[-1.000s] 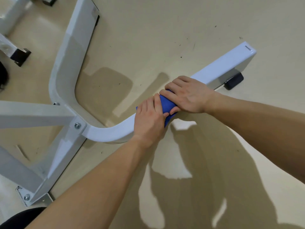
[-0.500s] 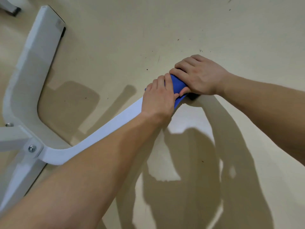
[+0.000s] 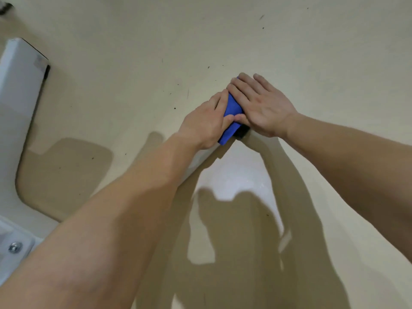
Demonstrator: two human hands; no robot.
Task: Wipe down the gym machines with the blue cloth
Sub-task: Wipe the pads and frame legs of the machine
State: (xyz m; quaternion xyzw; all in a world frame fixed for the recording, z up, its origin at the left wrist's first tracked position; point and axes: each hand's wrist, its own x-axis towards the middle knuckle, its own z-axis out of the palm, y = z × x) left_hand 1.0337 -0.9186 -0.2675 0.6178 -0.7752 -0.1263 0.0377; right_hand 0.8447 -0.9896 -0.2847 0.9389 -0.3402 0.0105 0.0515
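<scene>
While the left hand [image 3: 206, 122] curls round the blue cloth [image 3: 231, 111] at 1 o'clock, the right hand [image 3: 266, 108] presses flat fingers on it, with the white frame [image 3: 13, 121] at 9 o'clock.

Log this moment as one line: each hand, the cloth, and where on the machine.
stage: wiping | left hand: grips blue cloth | right hand: presses on cloth, fingers straight | place: far end of white frame bar, by black foot

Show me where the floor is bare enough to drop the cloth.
Bare floor lies wide beyond the cloth, and between the white frame and the left forearm. Crowded where the left hand and right hand meet on it.
</scene>
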